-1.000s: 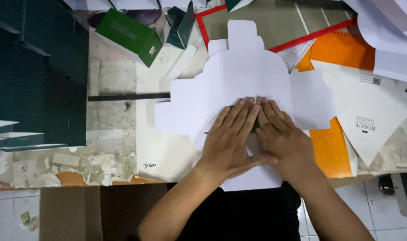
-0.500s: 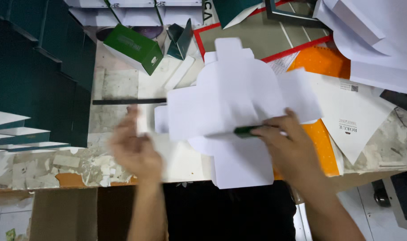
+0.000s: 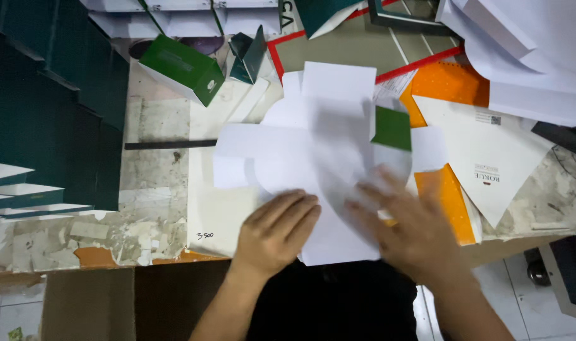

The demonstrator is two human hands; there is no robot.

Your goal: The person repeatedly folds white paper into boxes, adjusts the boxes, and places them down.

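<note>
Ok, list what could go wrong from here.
The white blank overhangs the bench edge near the left hand, so it might slide or crease. The blurred right hand could fold it off-line. The green box and loose sheets crowd it and may snag.

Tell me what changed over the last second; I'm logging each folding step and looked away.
The left hand swung out to the side, then returned flat onto the white card blank. The right hand, blurred, slid right along the blank, and a flap has turned over, showing its green face. The folded green box, the orange sheet and the worn table stayed as they were.
</note>
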